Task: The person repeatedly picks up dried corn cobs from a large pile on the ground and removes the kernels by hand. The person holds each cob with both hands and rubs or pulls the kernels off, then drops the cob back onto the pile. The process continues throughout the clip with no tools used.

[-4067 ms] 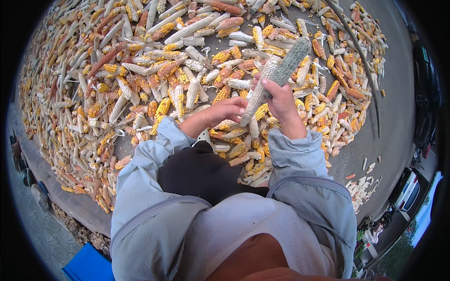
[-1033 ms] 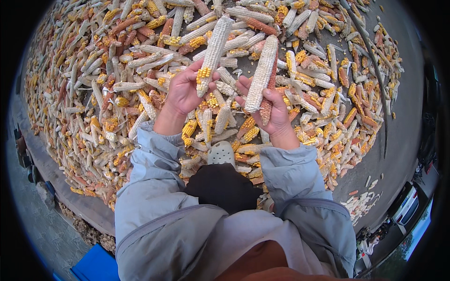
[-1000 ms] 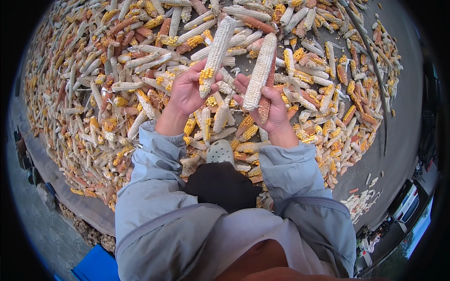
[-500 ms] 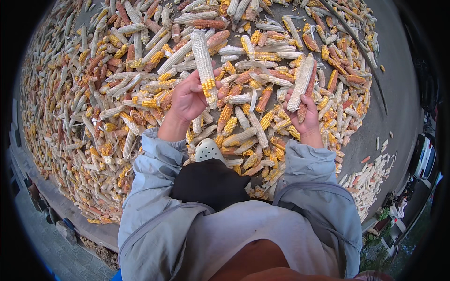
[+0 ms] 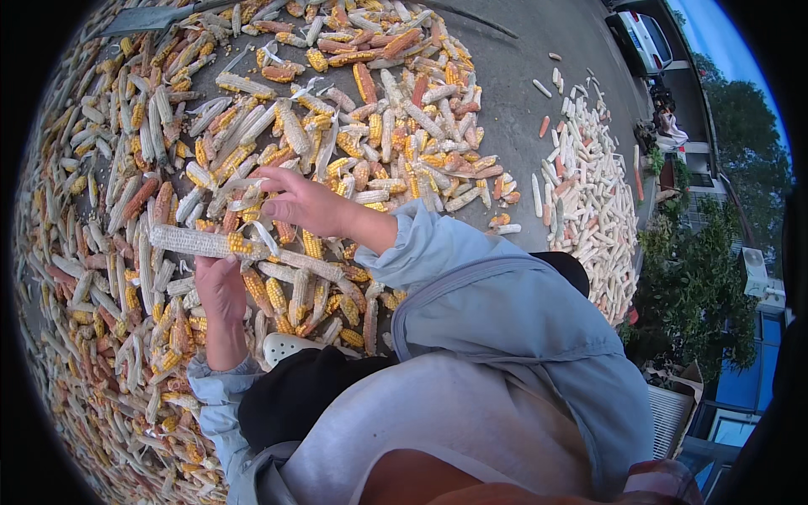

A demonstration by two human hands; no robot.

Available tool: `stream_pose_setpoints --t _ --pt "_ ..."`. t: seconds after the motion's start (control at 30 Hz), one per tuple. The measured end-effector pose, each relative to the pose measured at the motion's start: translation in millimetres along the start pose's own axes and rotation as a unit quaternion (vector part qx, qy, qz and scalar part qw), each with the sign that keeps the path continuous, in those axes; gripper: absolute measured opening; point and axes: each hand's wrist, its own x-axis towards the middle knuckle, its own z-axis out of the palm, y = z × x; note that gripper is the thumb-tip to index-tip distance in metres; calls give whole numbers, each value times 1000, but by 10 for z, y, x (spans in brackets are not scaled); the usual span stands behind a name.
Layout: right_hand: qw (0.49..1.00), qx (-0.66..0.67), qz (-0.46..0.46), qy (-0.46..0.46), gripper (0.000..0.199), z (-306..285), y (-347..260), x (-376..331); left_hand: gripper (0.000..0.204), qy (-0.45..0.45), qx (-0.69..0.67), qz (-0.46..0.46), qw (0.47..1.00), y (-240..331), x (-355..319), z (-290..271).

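Note:
My left hand (image 5: 220,295) is closed around a mostly bare, pale corn cob (image 5: 192,241), held roughly level above the heap. A patch of yellow kernels remains near its right end. My right hand (image 5: 299,202) reaches across from the right, just above that end, with its fingers stretched out and apart; I see no cob in its grasp. Pale husk strips lie by its fingertips, and whether they touch is unclear. Beneath both hands spreads a heap of corn cobs (image 5: 126,286), some bare, others bearing yellow or reddish kernels.
A separate pile of bare cobs (image 5: 589,202) lies to the right on grey pavement (image 5: 513,80). My pale perforated shoe (image 5: 286,347) stands among the corn. A flat blade-like tool (image 5: 143,21) is at the far left; a long dark stick (image 5: 471,15) crosses the far edge. A white vehicle (image 5: 646,40) stands beyond.
The view has swung rightward, showing more of the bare-cob pile. My right hand has let go of its two cobs and moved over near the cob in my left hand, which has tipped level.

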Motion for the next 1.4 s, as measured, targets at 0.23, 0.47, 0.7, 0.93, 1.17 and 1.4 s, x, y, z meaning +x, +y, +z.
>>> stream_pose_setpoints --t 0.23,0.47,0.7,0.93,1.17,1.4 --pt "983 -127 -23 -131 40 819 -105 -92 43 -16 -103 -20 994 3 -82 -517" --pt "991 -76 32 -104 35 1035 -224 -333 14 45 -249 53 966 262 51 -304" --pt "997 -11 7 -72 35 1353 82 -198 14 44 -106 170 979 318 -62 -153" --pt "898 298 300 -118 38 1317 121 -243 18 -13 128 256 958 134 -295 93" --pt "844 382 356 -123 59 1199 243 -233 15 -95 -211 124 965 294 -51 -137" --pt "947 184 167 -205 62 1098 154 -150 10 -28 -374 109 921 217 101 -411"
